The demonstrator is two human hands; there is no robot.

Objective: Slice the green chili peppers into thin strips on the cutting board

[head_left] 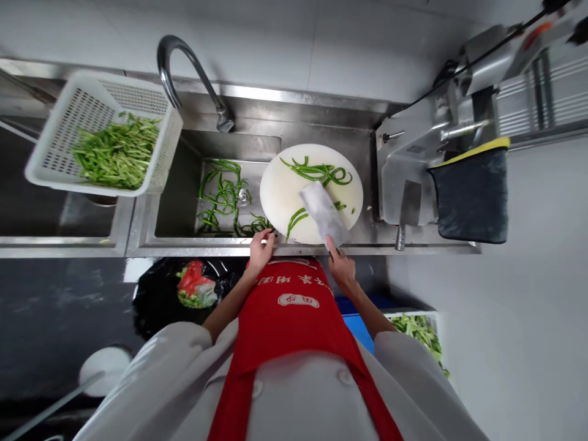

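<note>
My right hand is wrapped round the handle of a cleaver. Its broad blade, blurred by motion, lies over the round white cutting board. Long green peppers lie on the board beyond the blade, and more of them stick out on both sides of it. At the sink's front edge, left of the board, my left hand has its fingers curled together. Whatever is in them, if anything, is too small to make out. Just beyond it, loose green peppers lie in the sink basin.
A white perforated basket of cut green vegetables stands left, beside the curved faucet. Right of the board are a slicing machine, a second cleaver and a dark cloth. A black bag sits below left.
</note>
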